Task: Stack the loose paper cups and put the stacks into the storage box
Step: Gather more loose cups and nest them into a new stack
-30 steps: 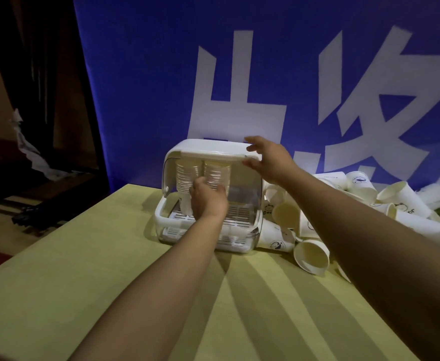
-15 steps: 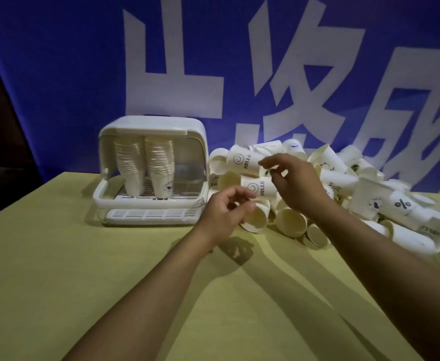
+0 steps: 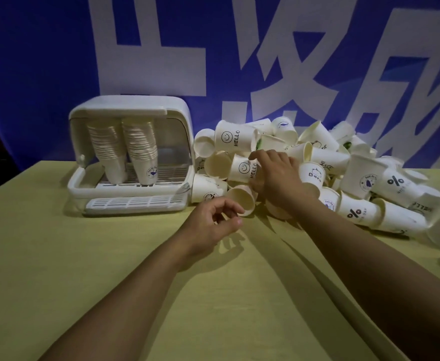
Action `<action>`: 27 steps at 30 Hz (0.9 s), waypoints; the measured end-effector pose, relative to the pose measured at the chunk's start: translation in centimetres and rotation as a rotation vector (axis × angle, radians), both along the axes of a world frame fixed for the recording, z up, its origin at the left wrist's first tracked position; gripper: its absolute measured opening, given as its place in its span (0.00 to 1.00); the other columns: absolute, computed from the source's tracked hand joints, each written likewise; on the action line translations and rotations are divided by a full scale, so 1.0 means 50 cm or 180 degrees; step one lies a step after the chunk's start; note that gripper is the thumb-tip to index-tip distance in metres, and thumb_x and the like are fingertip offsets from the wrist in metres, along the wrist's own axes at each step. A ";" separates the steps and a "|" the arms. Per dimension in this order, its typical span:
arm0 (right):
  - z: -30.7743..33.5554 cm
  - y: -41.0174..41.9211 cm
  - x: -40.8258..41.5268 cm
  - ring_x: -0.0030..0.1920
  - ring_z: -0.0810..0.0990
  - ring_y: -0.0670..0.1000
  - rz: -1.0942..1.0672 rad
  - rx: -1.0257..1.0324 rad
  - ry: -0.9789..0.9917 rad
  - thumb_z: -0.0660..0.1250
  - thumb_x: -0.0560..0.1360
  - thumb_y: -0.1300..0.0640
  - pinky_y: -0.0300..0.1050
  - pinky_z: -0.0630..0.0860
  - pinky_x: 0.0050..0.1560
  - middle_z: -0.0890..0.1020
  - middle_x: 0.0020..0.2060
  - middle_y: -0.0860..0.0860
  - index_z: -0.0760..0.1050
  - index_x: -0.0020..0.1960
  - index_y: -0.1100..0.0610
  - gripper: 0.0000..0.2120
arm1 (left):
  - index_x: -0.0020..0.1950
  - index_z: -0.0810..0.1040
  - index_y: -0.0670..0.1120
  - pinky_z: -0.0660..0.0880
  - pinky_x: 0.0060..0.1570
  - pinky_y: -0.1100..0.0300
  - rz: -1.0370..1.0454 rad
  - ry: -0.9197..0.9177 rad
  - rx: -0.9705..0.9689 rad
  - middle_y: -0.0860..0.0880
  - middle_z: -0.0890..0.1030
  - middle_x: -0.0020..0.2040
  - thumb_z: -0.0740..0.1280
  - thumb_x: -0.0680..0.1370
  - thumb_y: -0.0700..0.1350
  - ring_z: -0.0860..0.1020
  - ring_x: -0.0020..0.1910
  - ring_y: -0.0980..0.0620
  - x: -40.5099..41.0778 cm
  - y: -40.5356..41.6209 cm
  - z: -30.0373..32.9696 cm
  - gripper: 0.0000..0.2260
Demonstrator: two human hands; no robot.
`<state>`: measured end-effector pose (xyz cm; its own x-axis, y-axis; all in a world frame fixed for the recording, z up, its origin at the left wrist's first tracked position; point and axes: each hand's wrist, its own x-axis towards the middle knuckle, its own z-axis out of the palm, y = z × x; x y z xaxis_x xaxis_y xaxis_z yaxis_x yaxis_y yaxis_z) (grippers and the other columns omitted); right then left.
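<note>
The box [image 3: 130, 155] stood at the back left of the table [image 3: 57, 269], its lid raised and its front open. Two stacks [image 3: 124, 149] of nested cups stood upright, side by side, on the slatted tray inside the box. The left part of the box held them; the right part showed bare tray.

The pile [image 3: 344, 173] of loose cups lay just right of the box, touching its right wall, and spread along the back of the table to the right edge of the view. Most cups lay on their sides.

The right hand [image 3: 276, 175] reached into the near left part of the pile. Its fingers and thumb curled round a cup [image 3: 242, 168] marked HELLO, which lay on its side.

The left hand [image 3: 211, 225] hovered above the table, near the front edge of the pile. Its fingers were loosely curled and held nothing.

A blue banner [image 3: 44, 61] with large white characters hung behind the table.
</note>
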<state>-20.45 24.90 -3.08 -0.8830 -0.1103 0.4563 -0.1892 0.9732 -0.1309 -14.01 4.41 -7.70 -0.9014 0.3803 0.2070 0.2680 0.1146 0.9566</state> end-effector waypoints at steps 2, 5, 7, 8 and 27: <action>0.010 0.010 0.011 0.63 0.72 0.56 0.0039 -0.0235 -0.0151 0.72 0.72 0.46 0.56 0.60 0.68 0.74 0.63 0.51 0.65 0.68 0.45 0.28 | 0.52 0.82 0.57 0.73 0.41 0.58 0.0157 -0.0014 0.0040 0.55 0.79 0.42 0.74 0.74 0.46 0.73 0.38 0.54 -0.001 0.007 -0.007 0.09; 0.010 0.026 0.060 0.56 0.76 0.51 0.0370 -0.0848 -0.0072 0.74 0.70 0.44 0.51 0.72 0.61 0.74 0.58 0.47 0.65 0.67 0.42 0.29 | 0.62 0.75 0.58 0.75 0.40 0.60 0.0557 -0.0065 0.0149 0.57 0.81 0.49 0.74 0.76 0.50 0.76 0.39 0.58 -0.002 0.019 0.000 0.16; -0.003 0.025 0.101 0.51 0.76 0.45 0.0642 -0.1293 0.0104 0.76 0.69 0.46 0.36 0.73 0.49 0.75 0.55 0.45 0.67 0.66 0.45 0.30 | 0.66 0.70 0.57 0.77 0.42 0.59 0.0666 -0.0286 0.0311 0.56 0.81 0.56 0.73 0.73 0.57 0.81 0.45 0.58 -0.003 0.023 0.010 0.23; -0.013 0.020 0.120 0.50 0.76 0.43 0.0794 -0.1439 0.0157 0.77 0.69 0.47 0.32 0.72 0.47 0.75 0.54 0.45 0.68 0.66 0.47 0.29 | 0.68 0.69 0.57 0.79 0.44 0.57 0.0686 -0.0362 0.0371 0.55 0.80 0.58 0.72 0.71 0.60 0.82 0.48 0.55 -0.004 0.025 0.012 0.27; -0.063 0.128 0.094 0.61 0.73 0.60 -0.1148 -0.1711 0.0098 0.67 0.76 0.44 0.59 0.72 0.61 0.70 0.66 0.54 0.69 0.66 0.50 0.22 | 0.71 0.66 0.67 0.80 0.56 0.52 0.0655 -0.0081 0.0016 0.60 0.77 0.65 0.83 0.59 0.57 0.78 0.61 0.54 0.043 0.073 -0.015 0.44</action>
